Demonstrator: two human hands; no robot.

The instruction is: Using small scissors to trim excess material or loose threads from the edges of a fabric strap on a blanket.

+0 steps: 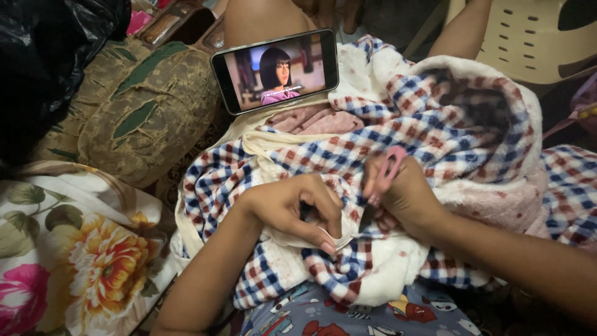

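head view, nearest the lens: grey printed trousers with small cartoon figures are seen along the bottom edge, and a floral cushion is seen at the lower left. just above the trousers, a checked red, blue and white garment with a fleecy cream lining is spread over the lap. its cream edge strip is pinched between thumb and fingertips of the left hand, which is closed on it. just beside it, the right hand is curled around pink-handled scissors, with the handle loop seen above the knuckles and the dark blades pointed down toward the pinched strip. farther off, a smartphone is propped on its side against a bare leg, with a video showing on its screen. a worn patterned cushion lies to its left, and a cream plastic chair is seen at the upper right.
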